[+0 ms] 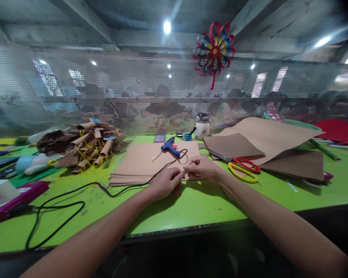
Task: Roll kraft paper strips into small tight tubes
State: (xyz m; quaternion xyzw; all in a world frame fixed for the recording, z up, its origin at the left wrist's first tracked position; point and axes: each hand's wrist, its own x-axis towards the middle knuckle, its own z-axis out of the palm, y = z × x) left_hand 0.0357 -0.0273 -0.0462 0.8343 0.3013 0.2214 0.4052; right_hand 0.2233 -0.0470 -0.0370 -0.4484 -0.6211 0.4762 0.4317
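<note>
My left hand [166,183] and my right hand [203,168] meet at the front edge of a stack of brown kraft paper [139,162]. The fingers of both are closed in a pinch, tips close together; anything between them is too small to make out. A blue glue gun [170,146] lies on top of the stack, just beyond the hands. Its black cord [116,195] runs under or beside my left hand toward the left. Right of my right hand lie scissors [243,169] with one red and one yellow handle loop.
On the green table [208,210], a pile of rolled brown paper pieces with yellow string [94,146] sits at left, near a magenta power strip [23,197]. Large brown sheets [263,135] lie at right. A lidded cup [202,127] stands behind, before a perforated metal screen [139,88].
</note>
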